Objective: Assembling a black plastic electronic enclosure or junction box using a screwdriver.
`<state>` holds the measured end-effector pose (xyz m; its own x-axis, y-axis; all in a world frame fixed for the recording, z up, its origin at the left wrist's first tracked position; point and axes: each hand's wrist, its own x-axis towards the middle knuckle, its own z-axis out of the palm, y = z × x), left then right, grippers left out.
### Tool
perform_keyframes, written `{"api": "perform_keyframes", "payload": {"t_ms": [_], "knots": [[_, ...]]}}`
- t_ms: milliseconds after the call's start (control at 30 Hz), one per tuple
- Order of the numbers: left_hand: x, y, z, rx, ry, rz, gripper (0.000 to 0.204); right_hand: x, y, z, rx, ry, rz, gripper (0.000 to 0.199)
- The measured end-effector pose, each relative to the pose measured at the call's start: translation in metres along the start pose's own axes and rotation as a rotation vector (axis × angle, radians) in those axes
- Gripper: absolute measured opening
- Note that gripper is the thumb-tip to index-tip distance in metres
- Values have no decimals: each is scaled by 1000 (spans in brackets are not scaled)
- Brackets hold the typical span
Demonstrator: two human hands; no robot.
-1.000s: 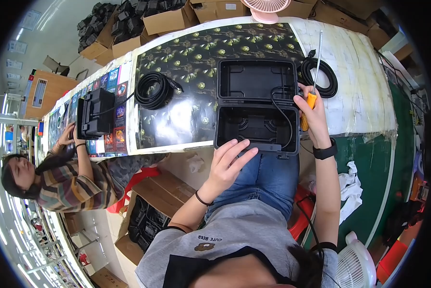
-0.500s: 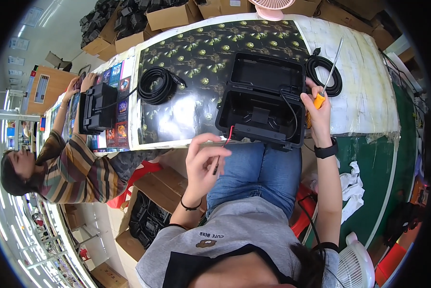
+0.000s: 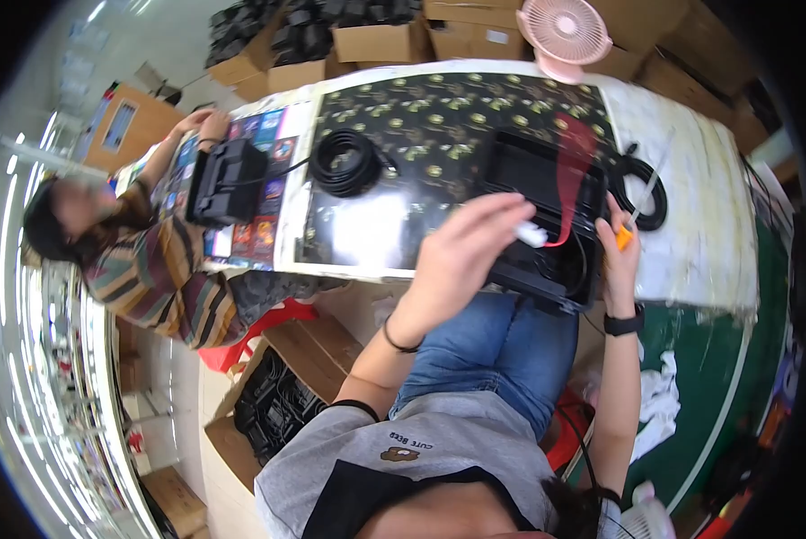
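An open black plastic case (image 3: 547, 180) lies on the patterned table cover in front of me. My left hand (image 3: 470, 251) is raised over the case's near left corner and pinches a small white piece (image 3: 531, 235), from which a blurred red strip (image 3: 572, 171) rises. At the case's right edge, my right hand (image 3: 620, 260) grips an orange-handled tool (image 3: 624, 237) whose thin pale shaft points up and to the right. A coil of black cable (image 3: 644, 190) lies just beyond that hand.
A second black cable coil (image 3: 345, 162) lies left of the case. A co-worker (image 3: 151, 260) sits at the left with both hands on another black case (image 3: 228, 180). A pink fan (image 3: 565, 27) and cardboard boxes stand behind. An open carton (image 3: 277, 395) sits on the floor.
My left hand rose from my lap to above the case, now holding the white piece with the red strip. My right hand stayed at the case's right edge.
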<state>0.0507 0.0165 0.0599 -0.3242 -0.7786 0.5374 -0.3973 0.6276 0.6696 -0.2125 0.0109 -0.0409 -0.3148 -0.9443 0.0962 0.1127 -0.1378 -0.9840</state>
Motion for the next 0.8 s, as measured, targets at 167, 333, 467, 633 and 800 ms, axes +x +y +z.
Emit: {"api": "perform_keyframes", "payload": {"t_ms": [167, 333, 467, 633, 800], "knots": [[-1, -9, -3, 404, -37, 93, 19, 2, 6, -1, -38, 30, -28, 25], [-7, -20, -10, 375, -42, 68, 24, 3, 6, -3, -25, -16, 20, 24], [-18, -20, -10, 200, 139, 86, 24, 3, 8, -3, -28, -8, -4, 23], [-57, -43, -12, 293, 162, 341, 30, 4, 12, -7, -55, 10, -26, 23], [-63, -37, -7, 433, 18, 415, 42, 5, 14, -7, -53, -1, -50, 22]]}}
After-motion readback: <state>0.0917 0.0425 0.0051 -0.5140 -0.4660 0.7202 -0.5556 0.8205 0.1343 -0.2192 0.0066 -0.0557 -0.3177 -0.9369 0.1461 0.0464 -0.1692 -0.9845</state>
